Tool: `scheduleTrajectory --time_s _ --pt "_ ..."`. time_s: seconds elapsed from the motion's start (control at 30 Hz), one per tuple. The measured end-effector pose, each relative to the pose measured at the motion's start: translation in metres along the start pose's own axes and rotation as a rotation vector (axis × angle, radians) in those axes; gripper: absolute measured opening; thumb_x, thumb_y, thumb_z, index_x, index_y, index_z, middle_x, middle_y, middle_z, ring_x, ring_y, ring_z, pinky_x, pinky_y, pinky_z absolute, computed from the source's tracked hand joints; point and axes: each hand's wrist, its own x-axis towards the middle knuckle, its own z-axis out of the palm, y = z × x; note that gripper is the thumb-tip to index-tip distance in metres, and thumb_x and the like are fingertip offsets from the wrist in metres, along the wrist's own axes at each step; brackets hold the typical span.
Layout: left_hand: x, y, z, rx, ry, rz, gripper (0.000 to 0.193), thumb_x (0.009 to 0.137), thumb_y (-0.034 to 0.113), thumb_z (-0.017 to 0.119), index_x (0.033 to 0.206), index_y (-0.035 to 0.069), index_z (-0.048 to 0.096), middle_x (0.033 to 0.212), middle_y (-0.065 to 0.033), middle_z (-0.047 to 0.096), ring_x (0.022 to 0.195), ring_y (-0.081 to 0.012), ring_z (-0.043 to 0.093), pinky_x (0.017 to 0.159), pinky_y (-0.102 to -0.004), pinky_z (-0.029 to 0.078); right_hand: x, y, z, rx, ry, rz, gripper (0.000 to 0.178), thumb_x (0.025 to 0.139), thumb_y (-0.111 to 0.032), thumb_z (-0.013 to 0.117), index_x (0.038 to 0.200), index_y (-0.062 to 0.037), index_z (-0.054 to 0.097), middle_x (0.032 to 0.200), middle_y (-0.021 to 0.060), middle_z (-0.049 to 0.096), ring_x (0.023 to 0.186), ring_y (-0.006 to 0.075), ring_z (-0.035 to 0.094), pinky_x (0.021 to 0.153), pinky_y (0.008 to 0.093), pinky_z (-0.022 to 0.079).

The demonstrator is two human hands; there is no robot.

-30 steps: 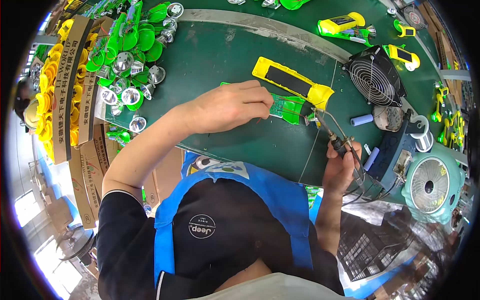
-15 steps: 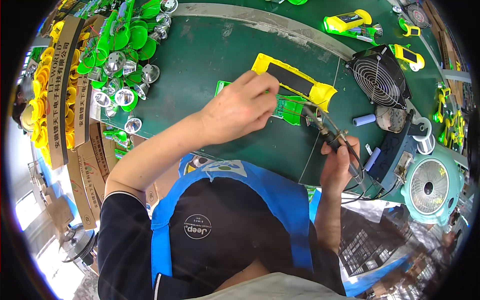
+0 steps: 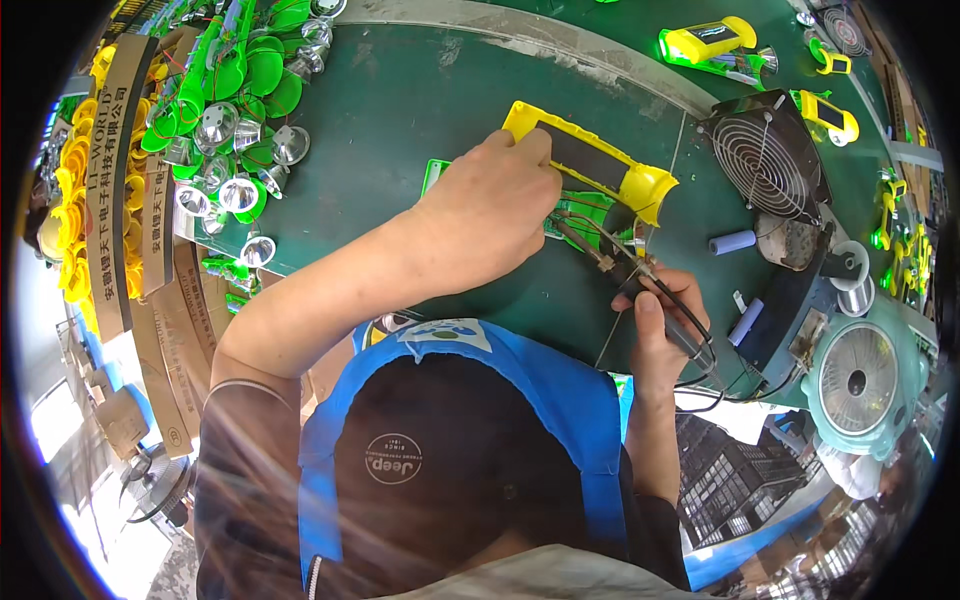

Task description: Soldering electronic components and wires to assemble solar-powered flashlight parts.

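Observation:
My right hand (image 3: pixel 657 335) is wrapped round a soldering iron (image 3: pixel 622 272) with a thin metal feed tube along it. Its tip end reaches left, close beside the fingers of my left hand (image 3: pixel 497 205). Those fingers are curled in a pinch over a green plastic casing (image 3: pixel 590 211), and the back of the hand hides what they hold. Behind them lies a yellow lamp housing (image 3: pixel 648 188) with a dark panel, touching or nearly touching the left fingertips. Thin red wires show between the housing and the green casing.
Green lamp parts with silver reflectors (image 3: pixel 238 195) crowd the left, beside cardboard boxes (image 3: pixel 118 200) of yellow parts. A black fan (image 3: pixel 765 160), blue cylindrical cells (image 3: pixel 732 241), a solder spool (image 3: pixel 850 285) and a mint fan (image 3: pixel 858 380) stand right. Finished-looking yellow lamps (image 3: pixel 710 40) lie beyond.
The soldering iron has moved left, and its tip end is now beside my left fingers. My left hand has turned slightly and stays by the casing. The whole view has shifted a little.

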Motion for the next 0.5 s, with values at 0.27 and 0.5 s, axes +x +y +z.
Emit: scheduleTrajectory --time_s 0.27,0.5 --pt "0.0031 0.0017 -0.0019 0.066 -0.052 0.024 0.010 0.071 0.002 0.058 0.077 -0.005 0.060 0.093 -0.0143 0.053 0.086 -0.0301 0.055 0.075 -0.0388 0.049 0.0042 -0.0029 0.0024 -0.057 -0.023 -0.040 0.018 0.084 -0.015 0.066 0.091 -0.0017 0.055 0.066 0.0068 0.066 0.069 0.0097 0.062 0.111 0.0458 0.029" --pt "0.0045 0.0004 -0.0020 0.072 -0.038 0.062 0.009 0.071 0.002 0.057 0.076 -0.005 0.060 0.091 -0.0145 0.053 0.084 -0.0303 0.054 0.074 -0.0389 0.049 -0.0003 0.0006 -0.0030 0.078 0.023 -0.019 0.023 0.085 -0.016 0.067 0.094 0.0006 0.055 0.073 0.0103 0.067 0.070 0.0139 0.064 0.103 0.0427 0.039"
